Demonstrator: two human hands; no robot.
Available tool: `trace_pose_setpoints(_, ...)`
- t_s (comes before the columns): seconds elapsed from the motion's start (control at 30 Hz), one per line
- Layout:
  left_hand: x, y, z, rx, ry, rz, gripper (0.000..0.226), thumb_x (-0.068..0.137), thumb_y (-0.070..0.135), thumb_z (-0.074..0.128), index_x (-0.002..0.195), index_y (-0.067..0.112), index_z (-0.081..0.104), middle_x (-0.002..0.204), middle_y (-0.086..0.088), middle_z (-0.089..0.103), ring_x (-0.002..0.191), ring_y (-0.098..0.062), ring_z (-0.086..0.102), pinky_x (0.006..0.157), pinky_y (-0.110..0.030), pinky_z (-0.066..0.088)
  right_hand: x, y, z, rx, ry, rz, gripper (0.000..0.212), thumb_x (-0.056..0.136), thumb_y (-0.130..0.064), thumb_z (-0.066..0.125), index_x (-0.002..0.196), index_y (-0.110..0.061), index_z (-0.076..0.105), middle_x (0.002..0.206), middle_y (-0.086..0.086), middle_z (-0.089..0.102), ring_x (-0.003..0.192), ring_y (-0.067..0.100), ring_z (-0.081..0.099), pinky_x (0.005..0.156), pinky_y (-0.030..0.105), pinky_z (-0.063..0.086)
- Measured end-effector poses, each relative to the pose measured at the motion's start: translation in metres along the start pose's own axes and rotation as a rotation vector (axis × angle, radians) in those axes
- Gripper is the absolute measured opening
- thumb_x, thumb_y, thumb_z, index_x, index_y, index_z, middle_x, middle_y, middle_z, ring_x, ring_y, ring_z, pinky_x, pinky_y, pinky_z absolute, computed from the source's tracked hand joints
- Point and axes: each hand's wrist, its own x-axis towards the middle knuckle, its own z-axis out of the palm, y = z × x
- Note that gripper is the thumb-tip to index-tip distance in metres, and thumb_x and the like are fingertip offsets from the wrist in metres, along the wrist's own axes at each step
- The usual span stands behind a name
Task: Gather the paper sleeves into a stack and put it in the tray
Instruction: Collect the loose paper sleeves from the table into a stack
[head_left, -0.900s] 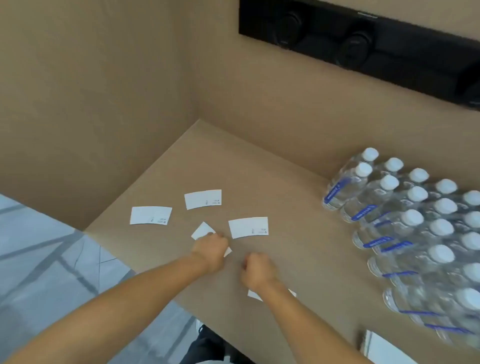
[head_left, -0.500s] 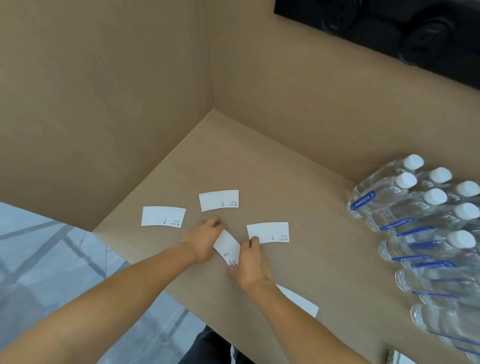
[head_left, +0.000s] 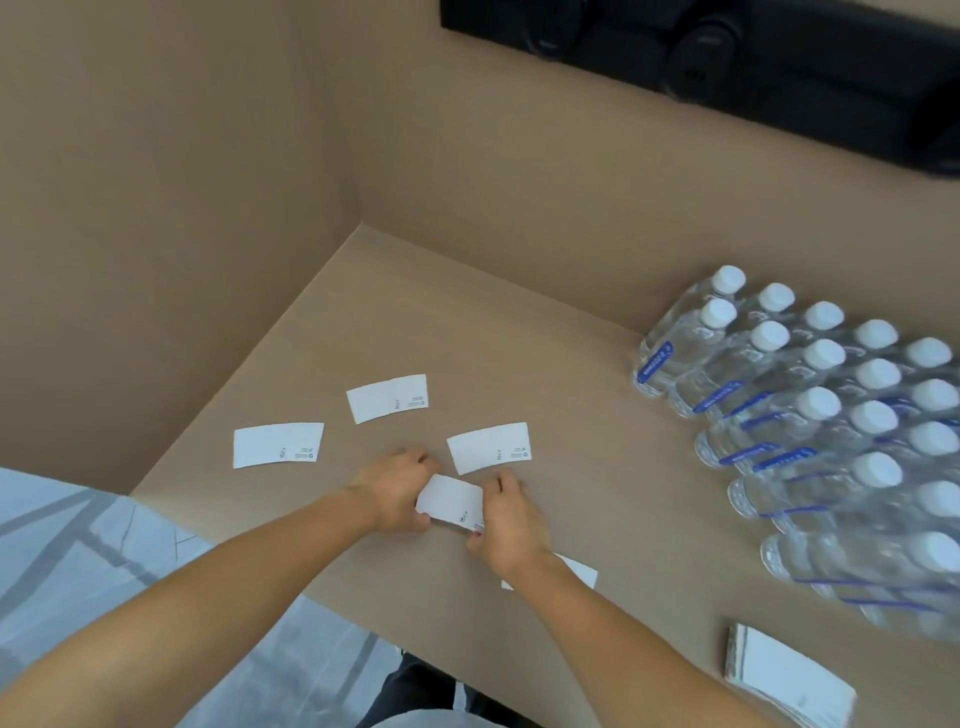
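Several white paper sleeves lie flat on the brown table. One held sleeve (head_left: 451, 500) is lifted between both hands: my left hand (head_left: 396, 491) pinches its left end, my right hand (head_left: 506, 525) its right end. Loose sleeves lie just beyond: a far-left sleeve (head_left: 278, 445), a middle sleeve (head_left: 388, 398) and a right sleeve (head_left: 489, 447). Another sleeve (head_left: 582, 571) peeks out from under my right forearm. A stack of sleeves (head_left: 784, 675) sits at the table's near right. No tray is in view.
A wrapped pack of water bottles (head_left: 831, 431) with white caps fills the right side. Brown walls (head_left: 156, 208) close the table at the left and back. A black panel (head_left: 727, 57) hangs on the back wall. The table's near edge (head_left: 249, 561) drops to a grey floor.
My two hands have lifted one sleeve off the table and turned it level between them. The view has shifted, so the stack at the near right has come into sight.
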Motion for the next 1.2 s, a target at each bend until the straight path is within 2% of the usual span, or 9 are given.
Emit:
trace_pose_setpoints(0.1,0.009,0.040,-0.002,0.072,-0.010,0.078,0.054,0.077,0.046,0.067,0.119,0.015,0.054,0.119,-0.004,0.054,0.109,-0.024,0.055,0.083,-0.034,0.048,-0.017,0.035,-0.008,0.027,0.002,0.049,0.046,0.078,-0.019,0.067,0.119,-0.012,0.047,0.125,0.003,0.039,0.119,0.023,0.040,0.079,0.035,0.050)
trace_pose_setpoints(0.2,0.016,0.079,-0.005,0.116,-0.014,0.146,0.048,0.078,0.047,0.066,0.110,0.014,0.054,0.114,-0.005,0.054,0.104,-0.025,0.056,0.072,-0.032,0.043,-0.036,0.069,-0.014,0.039,0.020,0.111,0.044,0.077,-0.020,0.068,0.115,-0.011,0.048,0.126,0.003,0.039,0.120,0.022,0.039,0.079,0.036,0.052)
trace_pose_setpoints(0.4,0.020,0.128,-0.002,0.190,-0.016,0.238,0.046,0.076,0.049,0.067,0.103,0.013,0.054,0.111,-0.003,0.054,0.102,-0.023,0.055,0.068,-0.031,0.038,-0.066,0.110,-0.016,0.055,0.025,0.212,0.050,0.075,-0.020,0.068,0.121,-0.016,0.049,0.125,-0.001,0.040,0.118,0.020,0.039,0.079,0.036,0.054)
trace_pose_setpoints(0.63,0.011,0.131,0.013,0.179,-0.032,0.236,0.045,0.079,0.044,0.066,0.108,0.012,0.054,0.114,-0.004,0.053,0.105,-0.025,0.055,0.075,-0.033,0.043,-0.080,0.110,-0.005,0.044,0.012,0.201,0.052,0.075,-0.025,0.072,0.121,-0.014,0.050,0.123,0.000,0.041,0.116,0.021,0.039,0.071,0.033,0.048)
trace_pose_setpoints(0.83,0.003,0.128,0.028,0.122,-0.048,0.231,0.050,0.083,0.044,0.065,0.119,0.012,0.051,0.123,-0.006,0.048,0.108,-0.027,0.056,0.084,-0.037,0.049,-0.084,0.112,0.002,0.026,-0.011,0.188,0.049,0.080,-0.022,0.069,0.124,-0.014,0.050,0.126,0.002,0.041,0.120,0.023,0.039,0.078,0.036,0.052)
trace_pose_setpoints(1.03,0.000,0.126,0.041,0.113,-0.032,0.231,0.050,0.083,0.043,0.066,0.116,0.009,0.050,0.125,-0.006,0.043,0.104,-0.026,0.056,0.082,-0.037,0.049,-0.084,0.111,0.010,0.022,-0.021,0.180,0.051,0.080,-0.017,0.066,0.127,-0.014,0.048,0.129,0.003,0.040,0.123,0.024,0.037,0.083,0.037,0.052)
trace_pose_setpoints(1.2,0.002,0.124,0.049,0.082,-0.039,0.222,0.045,0.083,0.028,0.070,0.117,0.008,0.050,0.125,-0.008,0.041,0.102,-0.027,0.058,0.085,-0.037,0.052,-0.087,0.114,0.017,0.066,0.016,0.161,0.043,0.082,-0.014,0.063,0.123,-0.012,0.051,0.127,0.003,0.040,0.121,0.024,0.037,0.088,0.036,0.050)
